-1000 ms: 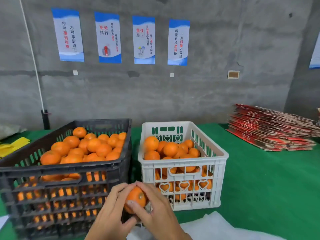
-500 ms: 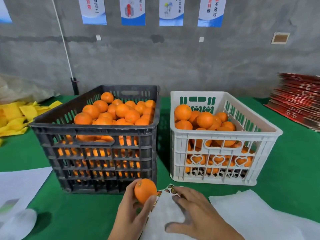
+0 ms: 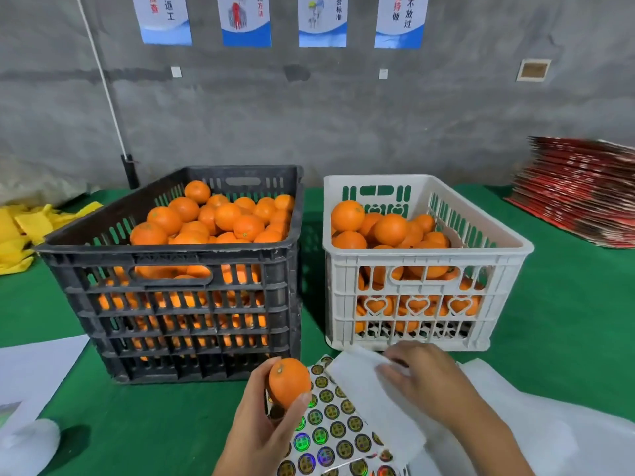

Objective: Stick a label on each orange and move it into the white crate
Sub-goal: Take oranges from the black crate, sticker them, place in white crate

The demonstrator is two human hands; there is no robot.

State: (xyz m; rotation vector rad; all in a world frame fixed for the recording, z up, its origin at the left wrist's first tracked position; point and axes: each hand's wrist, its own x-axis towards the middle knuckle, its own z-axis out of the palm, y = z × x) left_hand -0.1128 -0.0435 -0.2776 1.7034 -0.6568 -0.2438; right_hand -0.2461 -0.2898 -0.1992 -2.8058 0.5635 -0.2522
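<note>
L hand: fingers and thumb curled round one orange, held above the label sheet, just in front of the black crate. R hand: fingers extended, blurred, resting on a white sheet that partly overlaps the label sheet. White crate: on the green counter, R of the black crate, approx. half full of oranges. Red cartons stacked far R.

Left hand grip curled upright; right hand flat, palm down.
</note>
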